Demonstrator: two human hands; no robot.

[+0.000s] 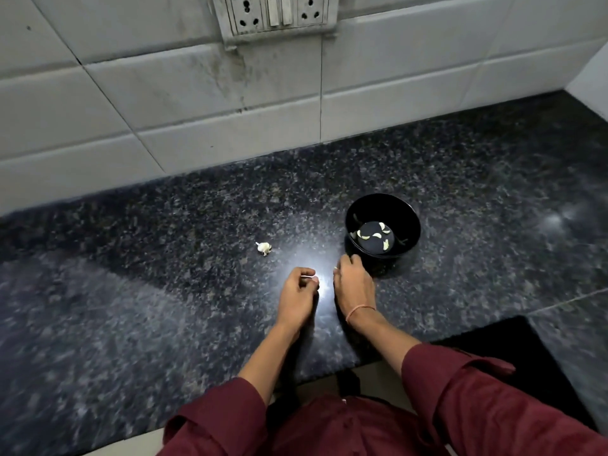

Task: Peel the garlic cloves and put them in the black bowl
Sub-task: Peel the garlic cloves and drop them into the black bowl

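The black bowl (394,212) stands on a dark speckled stone counter (164,258), and several pale peeled cloves (378,236) lie scattered over its flat bottom. Left of the bowl, well apart from it, a small unpeeled piece of garlic (264,247) sits alone on the stone. The right hand (353,284) is just beside the bowl's near-left side, back turned up and fingers curled under toward the bowl's wall; whether they hold anything cannot be told, since the palm is hidden. A ring (336,267) shows on one finger and a thin orange thread (360,310) circles the wrist. The left hand (297,299) hovers a little farther from the bowl on the same near-left side, close to the right hand but not touching it, and its thumb and fingertips pinch a small white sliver (308,277) (clove or skin, too small to say). Both forearms come out of rolled dark red sleeves (460,390) nearer than the bowl. Behind the bowl rises a stained white tiled wall (197,93) with a socket panel (274,14) high above.
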